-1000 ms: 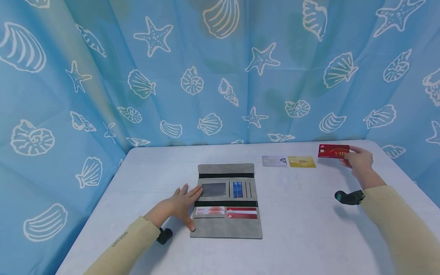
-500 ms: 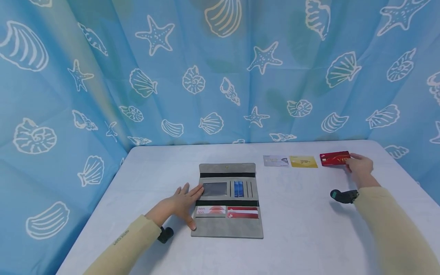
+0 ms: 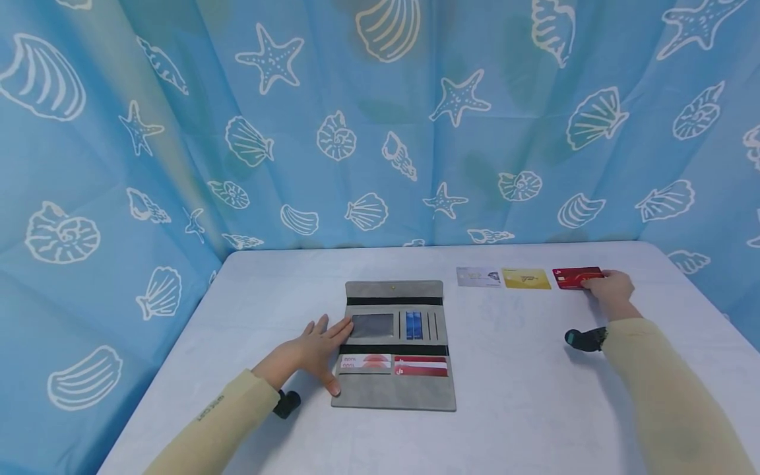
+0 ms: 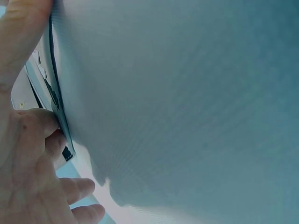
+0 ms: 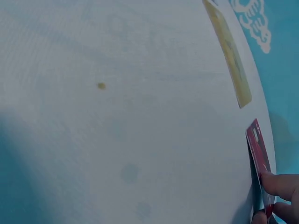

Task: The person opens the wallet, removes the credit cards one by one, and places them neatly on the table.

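A grey wallet (image 3: 392,394) lies unfolded on the table, with red-and-white cards (image 3: 421,366) in its lower pockets and blue cards (image 3: 413,325) in upper slots. My left hand (image 3: 313,353) rests spread on its left edge; the left wrist view shows thumb and fingers (image 4: 77,189) along that edge. At the back right, my right hand (image 3: 613,288) pinches a red VIP card (image 3: 572,278) by its right end. In the right wrist view the red card (image 5: 258,147) sits slightly off the table, a shadow under it. Beside it lies a gold card (image 3: 526,278), then a silver card (image 3: 478,276).
A white cloth covers the table (image 3: 505,396). Behind it hangs a blue curtain (image 3: 380,132) printed with shells and starfish, close to the back edge. Small black wrist cameras (image 3: 584,340) stick out from both sleeves.
My right hand has brought the red card down and nearer, level with the row of the gold and silver cards. The left hand stays on the wallet; the head view has shifted slightly.
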A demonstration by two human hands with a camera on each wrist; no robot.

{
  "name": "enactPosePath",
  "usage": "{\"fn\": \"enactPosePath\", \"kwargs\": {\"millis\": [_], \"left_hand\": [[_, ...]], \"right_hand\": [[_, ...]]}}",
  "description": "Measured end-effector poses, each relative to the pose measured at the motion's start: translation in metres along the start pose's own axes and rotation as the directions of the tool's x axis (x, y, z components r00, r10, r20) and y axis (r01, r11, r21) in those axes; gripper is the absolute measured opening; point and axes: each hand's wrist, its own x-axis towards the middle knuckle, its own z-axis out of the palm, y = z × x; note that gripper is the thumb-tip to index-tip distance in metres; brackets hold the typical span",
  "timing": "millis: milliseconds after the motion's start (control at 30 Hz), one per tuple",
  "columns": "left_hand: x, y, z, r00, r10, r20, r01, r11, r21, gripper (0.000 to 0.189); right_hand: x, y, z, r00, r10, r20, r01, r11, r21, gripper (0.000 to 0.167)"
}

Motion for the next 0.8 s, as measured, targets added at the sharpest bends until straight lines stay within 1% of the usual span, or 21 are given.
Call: {"fn": "enactPosePath", "kwargs": {"millis": [67, 100, 200, 300, 367, 400, 500, 600, 667, 800], "left_hand": [[0.000, 0.001, -0.001, 1.000, -0.001, -0.002, 0.001, 1.000, 0.003, 0.121], [0.000, 0.001, -0.001, 1.000, -0.001, -0.003, 0.001, 1.000, 0.002, 0.121], [0.000, 0.001, -0.001, 1.000, -0.002, -0.004, 0.002, 1.000, 0.001, 0.121], [-0.001, 0.001, -0.001, 1.000, 0.000, -0.004, 0.000, 1.000, -0.010, 0.122], [-0.002, 0.000, -0.002, 1.000, 0.008, -0.007, -0.008, 1.000, -0.014, 0.123], [-0.002, -0.001, -0.001, 1.000, 0.023, -0.016, -0.024, 1.000, -0.019, 0.125], [-0.002, -0.002, -0.001, 0.999, 0.033, -0.022, -0.033, 0.999, -0.023, 0.126], [-0.001, -0.002, 0.000, 0.999, 0.027, -0.020, -0.027, 0.999, -0.023, 0.125], [-0.001, -0.001, 0.000, 1.000, 0.012, -0.014, -0.012, 1.000, -0.019, 0.123], [-0.001, -0.001, 0.002, 0.999, 0.019, -0.028, -0.019, 1.000, -0.007, 0.122]], "right_hand": [[-0.002, -0.001, 0.002, 1.000, -0.023, 0.000, 0.022, 0.996, -0.082, 0.064], [-0.003, -0.002, 0.003, 0.999, -0.033, 0.000, 0.033, 0.990, -0.139, 0.064], [-0.006, -0.006, 0.006, 0.999, -0.050, 0.005, 0.049, 0.959, -0.278, 0.066], [-0.007, -0.008, 0.008, 0.998, -0.062, 0.014, 0.063, 0.926, -0.371, 0.066], [-0.008, -0.009, 0.009, 0.998, -0.064, 0.021, 0.067, 0.916, -0.395, 0.065], [-0.008, -0.009, 0.009, 0.998, -0.065, 0.022, 0.068, 0.912, -0.403, 0.064], [-0.008, -0.008, 0.011, 0.997, -0.073, 0.025, 0.076, 0.899, -0.432, 0.064], [-0.008, -0.007, 0.012, 0.995, -0.092, 0.026, 0.094, 0.883, -0.460, 0.064], [-0.009, -0.007, 0.012, 0.994, -0.102, 0.032, 0.105, 0.875, -0.472, 0.065], [-0.011, -0.009, 0.012, 0.994, -0.097, 0.047, 0.108, 0.870, -0.481, 0.067]]}}
